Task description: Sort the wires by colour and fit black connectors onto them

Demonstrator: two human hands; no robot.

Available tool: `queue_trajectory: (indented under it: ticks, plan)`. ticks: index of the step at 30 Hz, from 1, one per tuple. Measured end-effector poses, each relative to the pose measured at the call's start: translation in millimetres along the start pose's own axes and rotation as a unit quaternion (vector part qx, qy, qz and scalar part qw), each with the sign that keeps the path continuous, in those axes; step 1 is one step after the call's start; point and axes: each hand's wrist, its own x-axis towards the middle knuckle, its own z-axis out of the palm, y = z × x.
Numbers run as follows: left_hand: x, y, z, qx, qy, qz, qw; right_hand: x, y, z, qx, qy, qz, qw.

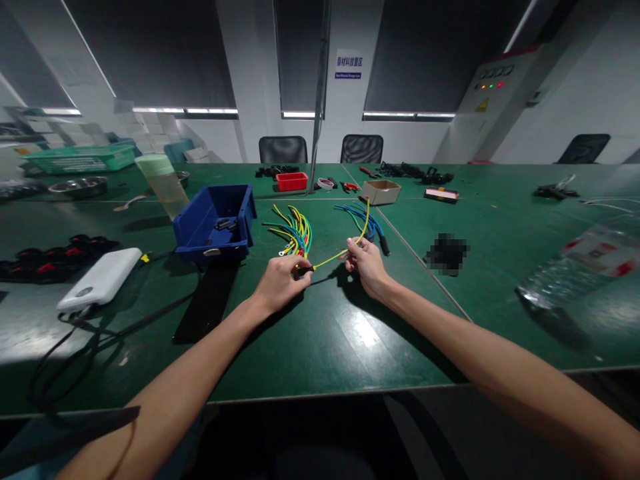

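My left hand (pixel 283 283) pinches a small black sleeve (pixel 306 269) at one end of a yellow-green wire (pixel 327 261). Along that same wire, my right hand (pixel 369 265) grips it between thumb and fingers, and its free end rises past the hand. Just beyond my left hand lies a bundle of yellow, green and blue wires (pixel 299 227), some with ring terminals and red parts. Behind my right hand rests a group of blue wires (pixel 373 223) with black ends.
A blue bin (pixel 215 193) holding black parts stands left, beside a tilted bottle (pixel 161 183) and a white power bank (pixel 103 279). Farther back are a red tray (pixel 292 182), a cardboard box (pixel 381 191) and pliers (pixel 349 187). A clear plastic bottle (pixel 575 267) lies right.
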Motion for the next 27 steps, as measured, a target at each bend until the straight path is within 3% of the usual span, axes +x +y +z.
queue_trajectory:
  ticks: [27]
  plan:
    - [-0.7, 0.5, 0.5, -0.014, 0.001, -0.005, 1.0, -4.1, -0.3, 3.5, -0.001, -0.017, -0.007, 1.0]
